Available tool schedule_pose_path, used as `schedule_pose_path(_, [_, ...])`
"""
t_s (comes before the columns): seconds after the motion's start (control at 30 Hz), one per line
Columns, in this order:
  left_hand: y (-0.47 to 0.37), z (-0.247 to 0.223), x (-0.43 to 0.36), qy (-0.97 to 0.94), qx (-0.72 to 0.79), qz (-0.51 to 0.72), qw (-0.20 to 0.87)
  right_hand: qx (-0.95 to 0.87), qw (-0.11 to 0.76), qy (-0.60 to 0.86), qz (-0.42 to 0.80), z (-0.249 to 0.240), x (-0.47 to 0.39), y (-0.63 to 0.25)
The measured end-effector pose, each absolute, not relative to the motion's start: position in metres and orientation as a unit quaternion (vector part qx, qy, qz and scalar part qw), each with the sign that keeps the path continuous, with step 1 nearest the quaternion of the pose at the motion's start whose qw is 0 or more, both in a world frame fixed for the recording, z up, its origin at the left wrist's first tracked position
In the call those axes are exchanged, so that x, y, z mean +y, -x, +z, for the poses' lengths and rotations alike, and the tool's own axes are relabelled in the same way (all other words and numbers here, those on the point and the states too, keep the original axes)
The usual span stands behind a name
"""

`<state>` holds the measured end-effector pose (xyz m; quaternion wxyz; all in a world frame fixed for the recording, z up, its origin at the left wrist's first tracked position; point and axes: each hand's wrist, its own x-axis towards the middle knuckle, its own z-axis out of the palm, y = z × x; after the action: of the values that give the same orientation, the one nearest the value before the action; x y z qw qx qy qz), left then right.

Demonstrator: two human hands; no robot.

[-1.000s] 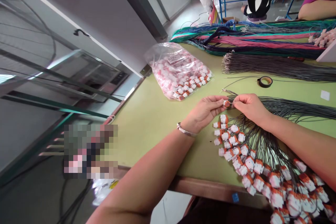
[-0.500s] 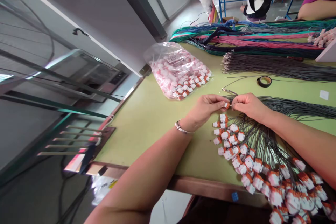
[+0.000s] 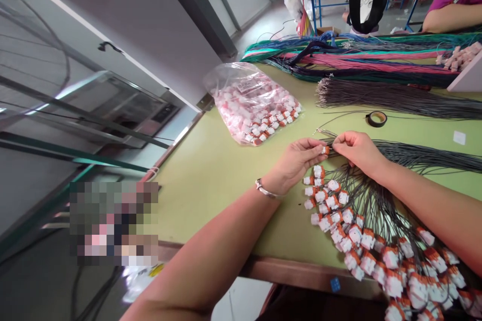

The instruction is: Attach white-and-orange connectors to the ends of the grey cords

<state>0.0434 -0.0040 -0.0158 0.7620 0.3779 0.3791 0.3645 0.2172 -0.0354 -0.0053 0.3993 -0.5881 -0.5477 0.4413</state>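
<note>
Between the thumb and fingers of my left hand [image 3: 297, 160] is a small white-and-orange connector [image 3: 325, 150]. Right beside it, my right hand [image 3: 356, 150] pinches a thin dark wire at the connector's orange end; how deep the wire sits in it is too small to tell. Under and behind my right hand lies a bundle of dark wires [image 3: 425, 155]. Many wires fan toward me, ending in a heap of white-and-orange connectors [image 3: 356, 233] that reaches the table's front edge.
A clear plastic bag [image 3: 250, 100] of connectors lies beyond my left hand. Behind my right hand are a roll of black tape [image 3: 376, 119], another dark wire bundle [image 3: 376, 95] and coloured wires [image 3: 339, 60]. A person's arm [image 3: 452, 17] rests at the far right.
The view has shifted slightly. My right hand's fingers have come a little closer to the connector, which my left hand still holds.
</note>
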Motion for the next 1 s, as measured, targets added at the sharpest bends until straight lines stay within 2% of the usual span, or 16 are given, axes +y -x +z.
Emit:
schedule_pose_path(0.3, [-0.045, -0.016, -0.008, -0.369, 0.369, 0.389, 0.760, -0.584, 0.414, 0.588, 0.375, -0.007, -0.037, -0.214])
schedule_pose_path(0.63, [-0.049, -0.019, -0.011, -0.460, 0.366, 0.412, 0.696, -0.593, 0.400, 0.582, 0.386, -0.013, -0.035, -0.215])
schedule_pose_path(1.0, [-0.054, -0.018, -0.018, -0.468, 0.371, 0.407, 0.691, -0.603, 0.390, 0.590, 0.369, -0.012, -0.038, -0.212])
